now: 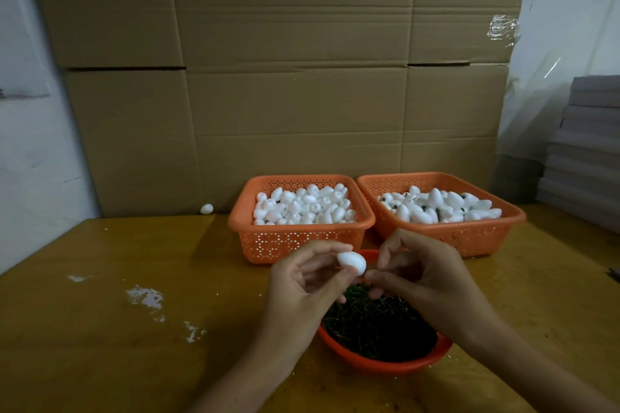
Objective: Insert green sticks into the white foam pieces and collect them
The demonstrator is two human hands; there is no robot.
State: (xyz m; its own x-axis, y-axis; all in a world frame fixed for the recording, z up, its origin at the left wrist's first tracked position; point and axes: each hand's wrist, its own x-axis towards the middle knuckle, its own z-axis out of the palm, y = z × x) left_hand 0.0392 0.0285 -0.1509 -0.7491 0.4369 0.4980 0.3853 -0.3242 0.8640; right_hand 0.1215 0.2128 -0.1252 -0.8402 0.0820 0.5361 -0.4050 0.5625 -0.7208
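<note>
My left hand [303,282] pinches a white egg-shaped foam piece [352,262] between thumb and fingers, above the orange bowl [385,364] full of green sticks [375,322]. My right hand [416,273] is right beside the foam piece, its thumb and fingertips pinched together at the piece's right end; any stick between them is too small to see. Behind, the left orange basket [302,240] holds plain white foam pieces. The right orange basket [446,235] holds foam pieces with green sticks in them.
One loose foam piece [206,208] lies at the back left by the cardboard wall [285,77]. White scuffs mark the wooden table [144,297] on the left. A stack of grey sheets [587,151] stands at the right.
</note>
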